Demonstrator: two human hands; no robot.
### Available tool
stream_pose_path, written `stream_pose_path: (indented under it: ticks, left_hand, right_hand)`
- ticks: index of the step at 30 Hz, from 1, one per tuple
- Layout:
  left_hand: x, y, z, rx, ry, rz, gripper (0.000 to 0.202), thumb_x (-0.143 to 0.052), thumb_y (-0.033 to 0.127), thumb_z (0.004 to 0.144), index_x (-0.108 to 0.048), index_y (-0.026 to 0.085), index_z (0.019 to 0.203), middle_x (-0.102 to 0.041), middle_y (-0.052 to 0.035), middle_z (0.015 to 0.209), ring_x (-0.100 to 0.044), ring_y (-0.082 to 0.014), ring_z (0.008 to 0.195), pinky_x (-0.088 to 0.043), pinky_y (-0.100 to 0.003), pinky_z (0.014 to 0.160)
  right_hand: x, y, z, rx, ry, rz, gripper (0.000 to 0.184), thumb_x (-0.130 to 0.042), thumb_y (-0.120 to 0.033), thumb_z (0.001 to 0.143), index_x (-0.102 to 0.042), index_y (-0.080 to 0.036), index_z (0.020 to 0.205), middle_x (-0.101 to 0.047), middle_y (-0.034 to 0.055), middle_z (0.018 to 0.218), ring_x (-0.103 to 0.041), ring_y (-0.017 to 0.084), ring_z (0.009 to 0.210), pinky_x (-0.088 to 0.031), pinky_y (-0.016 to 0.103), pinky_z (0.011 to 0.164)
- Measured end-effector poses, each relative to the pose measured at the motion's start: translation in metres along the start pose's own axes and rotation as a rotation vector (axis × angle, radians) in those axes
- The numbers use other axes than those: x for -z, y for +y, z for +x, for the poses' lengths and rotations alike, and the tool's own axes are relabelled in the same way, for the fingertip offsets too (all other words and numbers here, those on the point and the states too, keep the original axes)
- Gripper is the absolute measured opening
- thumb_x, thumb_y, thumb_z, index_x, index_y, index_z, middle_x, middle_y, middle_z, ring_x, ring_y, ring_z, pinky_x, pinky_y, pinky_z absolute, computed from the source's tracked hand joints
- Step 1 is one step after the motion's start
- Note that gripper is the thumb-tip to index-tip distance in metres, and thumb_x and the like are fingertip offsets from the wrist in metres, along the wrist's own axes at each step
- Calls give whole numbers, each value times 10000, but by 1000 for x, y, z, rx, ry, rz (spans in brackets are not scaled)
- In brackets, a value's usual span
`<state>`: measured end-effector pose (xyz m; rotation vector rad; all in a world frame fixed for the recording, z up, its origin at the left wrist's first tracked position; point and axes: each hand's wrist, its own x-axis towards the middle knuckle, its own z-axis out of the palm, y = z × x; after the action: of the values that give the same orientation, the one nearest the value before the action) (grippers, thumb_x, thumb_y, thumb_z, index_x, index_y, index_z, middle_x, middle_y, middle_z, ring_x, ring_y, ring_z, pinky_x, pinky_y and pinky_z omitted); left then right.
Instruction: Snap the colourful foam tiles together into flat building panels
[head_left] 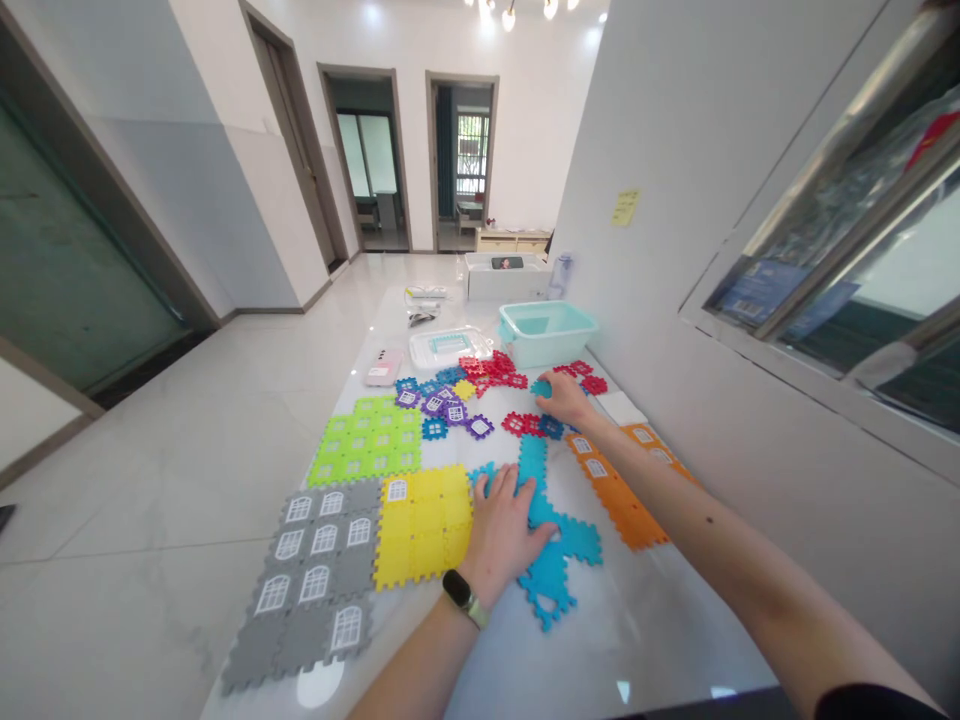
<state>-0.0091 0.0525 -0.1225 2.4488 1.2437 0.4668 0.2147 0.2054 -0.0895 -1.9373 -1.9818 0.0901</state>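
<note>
Head view: two bare hands over interlocking foam tiles on a glossy white tabletop (637, 640).
Left hand (499, 535) pressed open on teal foam tiles (547, 565) between yellow foam tiles (424, 525) and orange foam tiles (619, 495); right hand (564, 397) curled, grasping a small teal foam piece (540, 388).

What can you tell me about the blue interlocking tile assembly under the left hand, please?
The blue interlocking tile assembly is made of flat, matte, plastic-looking tiles with notched puzzle edges, joined into a bent strip that widens into a cluster at its lower end. It lies flat on the glossy white tabletop. The left hand rests against its left side with the fingers spread, and the yellow tile panel lies just beyond that hand.
</note>
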Motion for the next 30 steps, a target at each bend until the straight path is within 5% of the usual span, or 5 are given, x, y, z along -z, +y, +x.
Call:
stream_pose_path:
  ticks: [5, 12, 17, 23, 30]
  left_hand:
    - [6, -3, 2, -46, -59, 29, 506, -591, 420, 900, -515, 217, 1357, -412, -160, 1514, -329, -314, 1424, -232, -576, 1135]
    - [5, -1, -2, -95, -96, -20, 495, -652, 395, 859, -562, 240, 1321, -442, -138, 1502, -356, -345, 1410, -237, -592, 1133]
    - [11, 1, 0, -134, -59, -210, 398, -696, 308, 823, -639, 244, 1211, -529, -111, 1428, -472, -318, 1329, -340, -553, 1107]
    - [25, -12, 12, -48, 330, -521, 162, -561, 169, 894, -668, 206, 1009, -672, -59, 1100, -624, -197, 1072, -499, -366, 956]
    - [17, -2, 7, -208, 187, -307, 182, -589, 141, 870, -667, 193, 1026, -641, -76, 1143, -586, -230, 1109, -473, -413, 983]
  right_hand:
    - [24, -3, -107, 77, -32, 144, 402, -596, -207, 805, -619, -188, 1206, -681, 68, 1161, -644, 210, 1013, -503, 307, 886]
    - [30, 2, -254, 77, 129, 310, 326, -589, -245, 879, -597, -230, 1205, -621, 110, 1218, -606, 257, 1119, -520, 421, 930]
    - [17, 12, -279, -51, 361, 415, 344, -609, -244, 887, -565, -244, 1228, -608, 116, 1217, -607, 263, 1121, -520, 443, 943]
    - [27, 2, -297, -33, 339, 495, 296, -600, -222, 888, -587, -239, 1183, -617, 121, 1214, -602, 269, 1126, -522, 435, 915]
    - [26, -24, -341, -55, 236, 401, 312, -596, -196, 877, -601, -219, 1188, -584, 127, 1289, -590, 281, 1174, -506, 447, 979]
